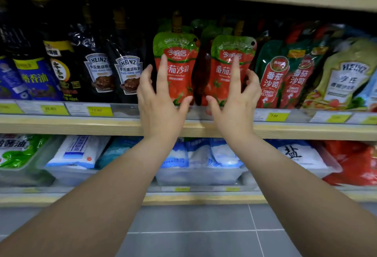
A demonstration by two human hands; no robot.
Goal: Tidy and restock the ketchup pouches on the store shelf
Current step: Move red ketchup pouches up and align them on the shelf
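Note:
Two red-and-green ketchup pouches stand upright side by side at the front of the middle shelf [122, 126]. My left hand [161, 97] wraps the left pouch [177, 53], index finger flat on its face, thumb under its bottom right corner. My right hand [234, 99] holds the right pouch [226, 48] the same way, fingers curled round its right edge. More pouches of the same kind stand behind them, mostly hidden.
Black Heinz pepper-sauce pouches [114, 69] stand to the left. Other ketchup pouches [273, 81] and a pale Heinz pouch [344, 81] lean to the right. Price tags [277, 117] line the shelf edge. Salt bags in clear bins [195, 175] fill the lower shelf. Grey floor tiles lie below.

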